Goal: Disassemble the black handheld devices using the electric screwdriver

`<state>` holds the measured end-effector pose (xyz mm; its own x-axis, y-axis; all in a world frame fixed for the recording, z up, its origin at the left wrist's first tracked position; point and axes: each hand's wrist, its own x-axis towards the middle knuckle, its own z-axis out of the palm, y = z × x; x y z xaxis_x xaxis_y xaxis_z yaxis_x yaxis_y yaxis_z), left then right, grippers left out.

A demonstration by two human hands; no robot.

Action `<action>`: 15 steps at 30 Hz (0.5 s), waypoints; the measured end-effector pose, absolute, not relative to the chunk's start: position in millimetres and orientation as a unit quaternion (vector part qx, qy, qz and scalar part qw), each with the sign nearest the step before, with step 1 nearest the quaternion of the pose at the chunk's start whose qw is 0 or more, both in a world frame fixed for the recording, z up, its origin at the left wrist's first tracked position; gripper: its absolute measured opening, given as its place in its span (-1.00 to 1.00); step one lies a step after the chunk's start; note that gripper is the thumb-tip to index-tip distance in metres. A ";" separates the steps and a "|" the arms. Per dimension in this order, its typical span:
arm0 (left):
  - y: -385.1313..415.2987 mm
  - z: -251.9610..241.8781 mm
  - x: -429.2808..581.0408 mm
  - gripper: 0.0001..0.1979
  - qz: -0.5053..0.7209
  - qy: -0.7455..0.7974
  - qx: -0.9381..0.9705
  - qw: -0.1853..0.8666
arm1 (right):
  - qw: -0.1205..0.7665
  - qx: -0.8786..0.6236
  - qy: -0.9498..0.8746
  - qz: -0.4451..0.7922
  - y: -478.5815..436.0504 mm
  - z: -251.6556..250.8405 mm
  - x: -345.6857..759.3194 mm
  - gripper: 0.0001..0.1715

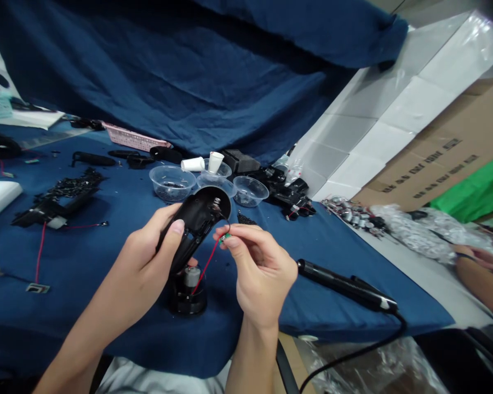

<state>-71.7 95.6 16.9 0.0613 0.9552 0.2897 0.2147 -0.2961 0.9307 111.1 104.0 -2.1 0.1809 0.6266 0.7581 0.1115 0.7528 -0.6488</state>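
My left hand (150, 254) is closed round a black plastic housing (195, 221), tilted with its hollow inside and a metal spring facing me. Between the thumb and fingers of my right hand (261, 268) is a small green circuit board (224, 237). A red wire (208, 266) runs from the board down to a black round base (189, 302) with a silver motor (192, 275), just under the housing. A dark wire curves from the board up toward the spring end.
A black electric screwdriver (347, 285) lies at right, its cable hanging over the table edge. Clear plastic bowls (172, 184) and paper cups (193, 164) stand behind my hands. Black part with screws (59, 202) lies left. Another person's arm (482, 279) shows at far right, near small motors (355, 214).
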 end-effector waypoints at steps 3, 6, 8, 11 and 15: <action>91.5 19.3 -79.3 -0.36 0.493 0.509 0.654 0.266 | 0.698 -0.318 -0.618 0.173 105.2 -2.0 108.3 -0.78; 88.4 20.7 -84.9 -0.39 0.481 0.544 0.657 0.204 | 0.709 -0.324 -0.602 0.176 106.0 -0.4 103.8 -0.78; 87.9 20.5 -86.5 -0.37 0.490 0.559 0.633 0.217 | 0.727 -0.319 -0.572 0.205 105.5 1.6 100.1 -0.77; 90.3 18.4 -84.6 -0.37 0.530 0.558 0.595 0.233 | 0.737 -0.286 -0.535 0.297 104.0 4.6 94.6 -0.75; 94.4 16.5 -75.3 -0.37 0.541 0.509 0.621 0.250 | 0.722 -0.259 -0.544 0.341 103.0 5.7 91.7 -0.75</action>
